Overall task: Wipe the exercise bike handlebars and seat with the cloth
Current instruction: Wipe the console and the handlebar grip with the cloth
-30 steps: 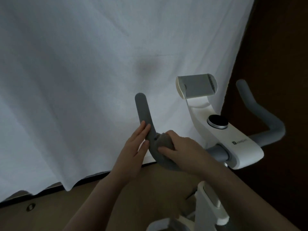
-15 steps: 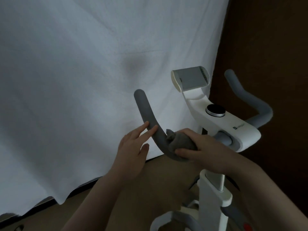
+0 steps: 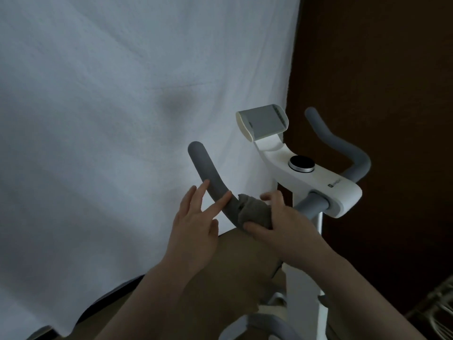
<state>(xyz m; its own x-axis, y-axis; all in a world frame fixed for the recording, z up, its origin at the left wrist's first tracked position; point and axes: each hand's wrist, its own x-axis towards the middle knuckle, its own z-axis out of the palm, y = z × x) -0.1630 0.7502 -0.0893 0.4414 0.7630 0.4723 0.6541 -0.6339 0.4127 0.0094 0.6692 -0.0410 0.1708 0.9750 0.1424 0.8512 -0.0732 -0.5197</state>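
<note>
Cloth (image 3: 255, 212): a small grey rag, soft and light, bunched around the lower bend of the left handlebar; it looks limp enough to shape itself to the tube, and is likely to slip off unless you keep it wrapped.
Right hand (image 3: 284, 222): your grip here is clenched on the cloth, thumb below and fingers over the top, pressing it onto the bar.
Left hand (image 3: 196, 224): your grip here is released; straight fingers rest against the bar just above the cloth, steadying it, holding nothing.
Left handlebar (image 3: 208, 173): a curved grey tube, apparently foam-padded, so expect some give and friction rather than a slick slide; its upper tip is bare of the cloth.
Right handlebar (image 3: 343, 148): well apart from both hands, untouched.
Console (image 3: 316, 182): rigid white plastic with a round dial (image 3: 301, 164) and a tablet holder (image 3: 264, 123) above; treat these as the more fragile parts.
Seat: not in view.
Where to hold: keep the cloth encircling the tube, palm behind it, and judge pressure by the padding's yield.
Backdrop: a white sheet (image 3: 110, 119) hangs behind the bike.
</note>
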